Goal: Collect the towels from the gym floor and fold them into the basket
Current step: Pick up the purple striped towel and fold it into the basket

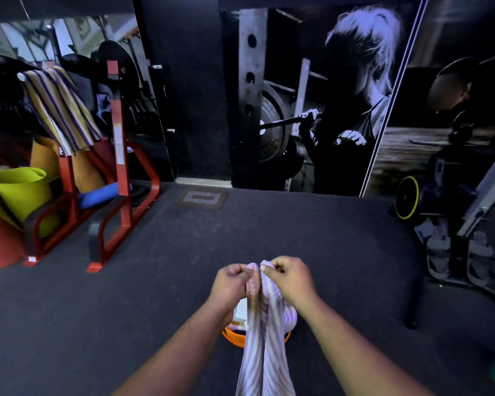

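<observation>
left hand: we pinch one top corner of the striped towel between thumb and curled fingers.
right hand: same pinch on the other top corner, right next to the left; the two corners almost touch.
why this grip: looks like we've brought the corners together so the towel halves along its length; the rest hangs free below, which pulls the cloth straight without a counter to lay it on.
towel position: hanging from our hands, directly over the orange basket, lower end runs out of the bottom of the view.
basket: on the gym floor, mostly hidden behind the towel and our forearms; something pale is inside, probably folded towels, can't tell for sure.
why over the basket: we'd guess it keeps the drop short once the fold is done.
other towel: a yellow-and-purple striped towel is draped over a bar on the red rack, well apart to the left; likely next pickup.
step: mid-fold, not yet in the basket.
risk: loose hanging end could trail on the floor or bunch when lowered.
</observation>
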Demonstrator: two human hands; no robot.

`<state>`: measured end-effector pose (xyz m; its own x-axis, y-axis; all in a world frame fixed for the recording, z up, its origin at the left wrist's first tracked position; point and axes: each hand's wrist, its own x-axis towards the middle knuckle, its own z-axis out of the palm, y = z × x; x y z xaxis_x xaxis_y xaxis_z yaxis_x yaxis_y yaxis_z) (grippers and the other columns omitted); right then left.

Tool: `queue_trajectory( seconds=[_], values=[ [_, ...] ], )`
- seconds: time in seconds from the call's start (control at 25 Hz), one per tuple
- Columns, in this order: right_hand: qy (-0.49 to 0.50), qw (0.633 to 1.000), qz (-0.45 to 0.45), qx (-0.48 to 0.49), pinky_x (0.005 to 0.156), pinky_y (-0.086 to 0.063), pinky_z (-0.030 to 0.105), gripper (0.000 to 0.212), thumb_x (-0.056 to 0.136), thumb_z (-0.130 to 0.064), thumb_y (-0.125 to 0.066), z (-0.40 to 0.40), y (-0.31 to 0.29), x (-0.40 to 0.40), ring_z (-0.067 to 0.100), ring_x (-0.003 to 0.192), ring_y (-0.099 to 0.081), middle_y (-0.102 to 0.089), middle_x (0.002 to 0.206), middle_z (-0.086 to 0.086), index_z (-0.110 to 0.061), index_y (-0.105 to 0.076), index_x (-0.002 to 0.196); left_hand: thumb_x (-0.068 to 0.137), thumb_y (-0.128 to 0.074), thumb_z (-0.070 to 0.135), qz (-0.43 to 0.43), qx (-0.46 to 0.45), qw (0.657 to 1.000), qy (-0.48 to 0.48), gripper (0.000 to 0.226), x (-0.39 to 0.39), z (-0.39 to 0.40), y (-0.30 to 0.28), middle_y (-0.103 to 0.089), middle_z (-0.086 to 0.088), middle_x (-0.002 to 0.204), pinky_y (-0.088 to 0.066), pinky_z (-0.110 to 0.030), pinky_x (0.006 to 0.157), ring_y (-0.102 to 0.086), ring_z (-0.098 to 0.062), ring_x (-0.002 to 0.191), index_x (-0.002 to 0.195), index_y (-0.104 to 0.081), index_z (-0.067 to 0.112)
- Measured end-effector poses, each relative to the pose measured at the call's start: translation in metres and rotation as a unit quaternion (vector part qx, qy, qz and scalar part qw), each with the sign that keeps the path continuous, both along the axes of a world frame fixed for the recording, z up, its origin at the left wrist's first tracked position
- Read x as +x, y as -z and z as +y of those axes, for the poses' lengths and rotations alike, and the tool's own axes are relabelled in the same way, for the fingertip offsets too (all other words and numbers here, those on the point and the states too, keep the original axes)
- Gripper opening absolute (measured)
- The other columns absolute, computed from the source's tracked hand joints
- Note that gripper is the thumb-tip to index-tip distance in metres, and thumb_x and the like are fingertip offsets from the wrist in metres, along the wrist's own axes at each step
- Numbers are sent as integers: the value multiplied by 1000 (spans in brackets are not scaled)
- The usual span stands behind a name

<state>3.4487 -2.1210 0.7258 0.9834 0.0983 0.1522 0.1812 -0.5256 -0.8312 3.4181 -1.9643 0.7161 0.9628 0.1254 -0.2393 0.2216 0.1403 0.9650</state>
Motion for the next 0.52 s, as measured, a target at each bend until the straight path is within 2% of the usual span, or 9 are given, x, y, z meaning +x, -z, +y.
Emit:
queue_trajectory(
  seconds=[0.04, 0.16, 0.24, 0.32, 0.4, 0.44, 0.52],
  values=[
    [-25, 1000, 8, -9, 52, -33, 22, 22, 86, -28, -77, 1, 1, 0, 0, 49, -46, -55, 54, -8, -17, -71, 69, 100, -62, 16, 0, -3, 1000, 10, 27, 2, -1, 1, -64, -25, 82, -47, -41, 73, -55, -30, 77, 90, -71, -7],
    [-98, 993, 9, -62, 54, -29, 28, 35, 87, -20, -69, 4, 5, -2, 4, 51, -37, -42, 51, -9, -27, -55, 55, 96, -68, 18, 8, -3, 1000, 4, 23, 5, -4, 1, -64, -22, 79, -46, -43, 75, -55, -29, 77, 85, -77, 1],
    [-125, 989, 16, -76, 56, -31, 28, 41, 88, -10, -60, 4, 6, -2, 2, 51, -39, -44, 50, -11, -29, -51, 53, 93, -73, 23, 1, 0, 1000, 11, 24, 4, -5, -1, -71, -22, 81, -49, -43, 76, -62, -28, 76, 84, -77, 1],
    [-133, 987, 33, -85, 58, -36, 26, 43, 89, -4, -56, 0, 7, -2, -2, 51, -44, -51, 50, -14, -29, -52, 55, 90, -77, 22, -14, 13, 998, 55, 20, 2, -3, -3, -76, -22, 90, -55, -42, 82, -71, -31, 83, 90, -79, 3],
    [-143, 988, 46, -43, 61, -42, 16, 44, 91, -1, -59, -4, 9, -1, -9, 59, -54, -63, 60, -23, -36, -63, 66, 89, -77, 11, -24, 20, 996, 81, 15, 1, -1, -7, -76, -23, 96, -58, -42, 86, -74, -34, 90, 100, -77, 0],
    [-145, 988, 60, 7, 64, -46, 14, 40, 93, -1, -62, -6, 8, -3, -8, 66, -59, -69, 68, -22, -36, -70, 74, 90, -74, 5, -22, 18, 996, 79, 14, 1, 0, -9, -76, -23, 96, -60, -40, 83, -73, -32, 88, 102, -76, -2],
    [-138, 978, 109, 109, 63, -53, 20, 23, 95, -4, -67, -8, 7, -6, 6, 72, -65, -75, 78, -4, -24, -77, 88, 93, -67, -1, -10, 16, 997, 70, 11, 2, -1, -14, -75, -24, 95, -60, -34, 75, -72, -27, 80, 101, -75, -3]
  ],
)
